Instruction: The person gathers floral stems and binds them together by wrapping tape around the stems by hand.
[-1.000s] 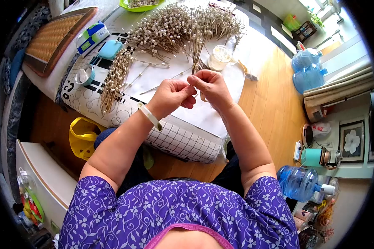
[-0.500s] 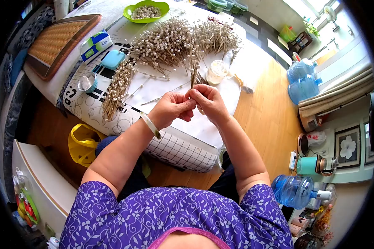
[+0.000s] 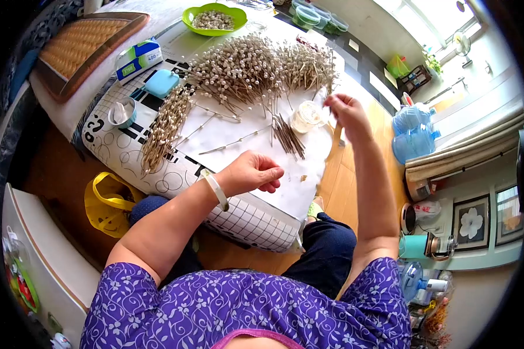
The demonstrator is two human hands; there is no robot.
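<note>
My left hand is closed above the white sheet, thumb against curled fingers; anything in it is too small to make out. My right hand is raised at the table's right edge, fingers pinched beside a tan strip; what the fingertips hold is unclear. Between them stands a round clear tub, with a bundle of short brown sticks left of it. Dried stems with pale buds lie in a large pile, a right pile and a left bunch. A single stem lies apart.
At the back is a green bowl of buds. The table's left side holds a tissue pack, a light-blue case and a small cup. A yellow bag sits below; water bottles stand right.
My hands have parted; the right moved up and right, the left slightly down. The upright stems between them are no longer held there. The view has shifted, showing more of the green bowl.
</note>
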